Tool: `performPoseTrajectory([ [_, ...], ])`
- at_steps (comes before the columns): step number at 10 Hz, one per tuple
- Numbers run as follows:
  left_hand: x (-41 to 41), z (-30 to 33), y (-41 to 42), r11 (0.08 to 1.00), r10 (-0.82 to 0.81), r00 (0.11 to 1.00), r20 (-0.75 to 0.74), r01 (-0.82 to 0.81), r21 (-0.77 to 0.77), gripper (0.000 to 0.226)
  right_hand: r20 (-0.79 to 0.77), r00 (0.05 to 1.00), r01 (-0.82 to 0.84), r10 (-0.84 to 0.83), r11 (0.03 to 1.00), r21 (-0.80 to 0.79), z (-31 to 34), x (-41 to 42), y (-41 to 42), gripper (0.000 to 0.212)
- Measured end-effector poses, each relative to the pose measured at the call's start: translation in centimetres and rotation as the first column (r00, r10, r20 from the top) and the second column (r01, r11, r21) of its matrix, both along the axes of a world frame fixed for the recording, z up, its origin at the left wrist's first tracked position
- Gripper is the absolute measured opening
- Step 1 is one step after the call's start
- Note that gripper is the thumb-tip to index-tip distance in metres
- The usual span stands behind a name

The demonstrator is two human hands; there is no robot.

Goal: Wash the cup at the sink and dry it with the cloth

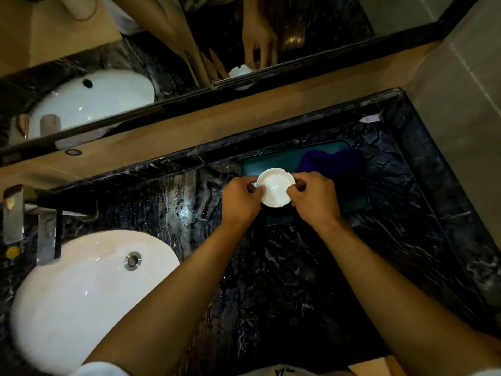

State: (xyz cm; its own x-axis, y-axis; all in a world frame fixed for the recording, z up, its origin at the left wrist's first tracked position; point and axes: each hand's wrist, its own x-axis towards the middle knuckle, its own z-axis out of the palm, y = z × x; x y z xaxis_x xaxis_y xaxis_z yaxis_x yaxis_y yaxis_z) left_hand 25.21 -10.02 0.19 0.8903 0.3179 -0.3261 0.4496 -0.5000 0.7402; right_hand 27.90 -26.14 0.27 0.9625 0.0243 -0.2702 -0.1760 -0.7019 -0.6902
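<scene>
Forearms lead me to the left hand [240,198] and right hand [311,198] both pinching the white cup [276,187] over the teal tray [260,162] beside the purple cloth [330,164]; I judge it must next reach the sink [81,289].

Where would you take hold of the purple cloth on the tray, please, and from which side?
Pinch the purple cloth at its raised, bunched far part, coming from above on the right. It lies crumpled on the teal tray, so folds stand up there. Its near part is behind the right hand, which with the left hand holds the white cup by its rim.
</scene>
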Motion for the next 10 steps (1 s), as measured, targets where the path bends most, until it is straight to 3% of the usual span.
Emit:
performPoseTrajectory([
  [7, 0.8, -0.6, 0.4, 1.0, -0.006, 0.995, -0.096, 0.007, 0.009, 0.023, 0.0, 1.0, 0.023, -0.023, 0.999, -0.024, -2.1, 0.4, 0.7, 0.02],
  [10, -1.0, 0.1, 1.6, 0.991, -0.097, 0.995, -0.01, 0.098, 0.09, 0.021, 0.01, 0.998, 0.066, -0.066, 0.992, -0.11, -0.7, -2.1, 2.1, 0.039],
])
